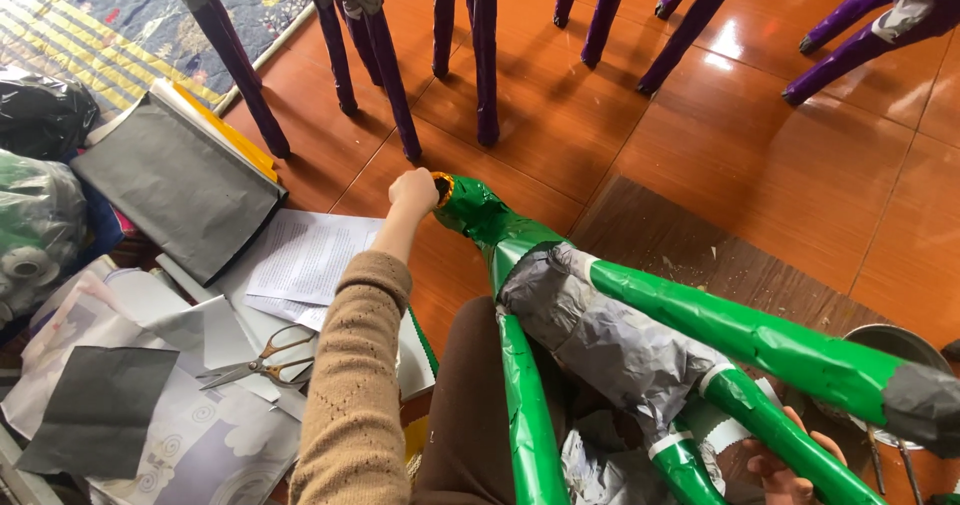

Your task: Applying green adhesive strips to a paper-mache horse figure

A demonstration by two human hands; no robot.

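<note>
Your left hand (412, 191), fingers closed, grips the green-wrapped frame's (640, 315) far tip; your right hand (780, 470) clasps a near leg. Grey patches remain uncovered.

Green foil figure (700, 335), grey patches; purple legs (380, 65); possibly orange floor (760, 145).

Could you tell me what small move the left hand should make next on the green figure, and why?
Probably press and smooth the green foil down around the tip. The left hand is closed at the end of the green-wrapped figure, where a dark, gold-edged opening shows, while the right hand steadies the lower legs, so the wrap there looks unfinished.
</note>
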